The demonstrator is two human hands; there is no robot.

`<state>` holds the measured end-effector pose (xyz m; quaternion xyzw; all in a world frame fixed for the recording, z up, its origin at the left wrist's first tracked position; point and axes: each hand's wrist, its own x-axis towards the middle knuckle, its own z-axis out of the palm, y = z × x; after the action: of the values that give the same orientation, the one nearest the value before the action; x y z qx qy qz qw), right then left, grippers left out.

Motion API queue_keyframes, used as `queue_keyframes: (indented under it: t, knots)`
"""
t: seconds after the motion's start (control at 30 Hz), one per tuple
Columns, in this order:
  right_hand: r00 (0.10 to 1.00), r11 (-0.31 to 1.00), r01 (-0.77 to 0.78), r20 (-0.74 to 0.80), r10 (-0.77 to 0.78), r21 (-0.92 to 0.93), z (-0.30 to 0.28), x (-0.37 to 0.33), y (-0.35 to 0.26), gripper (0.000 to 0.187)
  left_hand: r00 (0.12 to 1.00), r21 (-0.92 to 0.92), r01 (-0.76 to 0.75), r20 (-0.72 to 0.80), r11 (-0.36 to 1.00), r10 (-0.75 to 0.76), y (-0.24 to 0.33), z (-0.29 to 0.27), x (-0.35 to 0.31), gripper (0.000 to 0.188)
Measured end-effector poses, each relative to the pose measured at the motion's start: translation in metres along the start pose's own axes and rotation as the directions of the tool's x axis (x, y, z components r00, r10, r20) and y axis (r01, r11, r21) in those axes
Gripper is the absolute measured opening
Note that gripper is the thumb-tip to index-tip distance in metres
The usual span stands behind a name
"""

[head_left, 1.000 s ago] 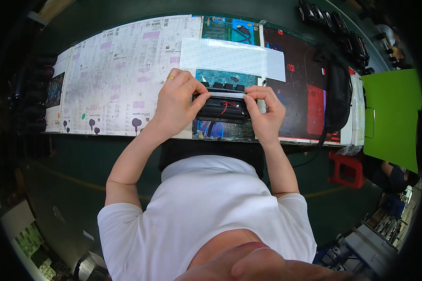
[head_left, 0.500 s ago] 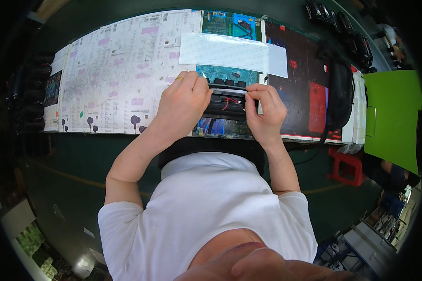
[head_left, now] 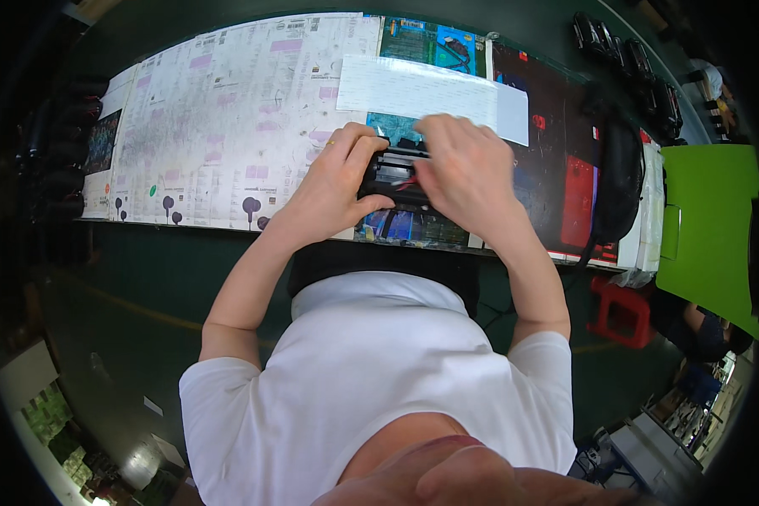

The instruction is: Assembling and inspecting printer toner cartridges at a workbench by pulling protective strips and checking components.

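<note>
The left hand point(head_left: 334, 179) has its grip on the black case point(head_left: 403, 194). The right hand point(head_left: 471, 173) covers its other end; I can't tell its grip.

One shirt point(head_left: 388, 354) was white, round-necked and softly creased across the front. Its two sleeves point(head_left: 217, 405) were short, loose and plain white. One ring point(head_left: 331, 142), slim and gold-coloured, was worn on the left hand point(head_left: 333, 181).

Soft light brightens the table point(head_left: 185, 118) and shirt point(head_left: 379, 354) while the floor point(head_left: 143, 270) lies dim, a pale glare streaks the sheet point(head_left: 413, 84), the right hand point(head_left: 468, 173) looks slightly blurred, and fisheye distortion bends the table's edges toward dark, vignetted corners.
</note>
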<state>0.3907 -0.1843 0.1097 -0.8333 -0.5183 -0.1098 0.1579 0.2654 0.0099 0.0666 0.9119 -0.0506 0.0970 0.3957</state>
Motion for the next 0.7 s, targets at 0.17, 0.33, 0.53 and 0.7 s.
queue_keyframes:
  t: [0.17, 0.33, 0.53, 0.7]
  knots:
    - [0.990, 0.980, 0.140, 0.012, -0.143, 0.143, 0.030, 0.026, -0.016, 0.041, 0.999, 0.027, 0.031, -0.044, 0.999, -0.030, 0.001, 0.004, -0.001, 0.073]
    - [0.999, 0.909, -0.008, -0.036, 0.026, 0.417, 0.010, -0.006, 0.013, 0.037, 0.987, -0.095, -0.053, -0.154, 0.994, 0.038, -0.013, -0.003, 0.004, 0.047]
    - [0.940, 0.730, -0.257, -0.013, 0.342, 0.633, 0.013, -0.049, 0.036, 0.026, 0.983, -0.156, -0.003, -0.184, 0.988, -0.026, -0.009, 0.004, 0.016, 0.016]
    - [0.968, 0.696, -0.192, 0.016, 0.251, 0.692, 0.016, -0.041, 0.049, 0.017, 0.980, -0.159, 0.002, -0.199, 0.987, -0.034, -0.011, 0.005, 0.017, 0.015]
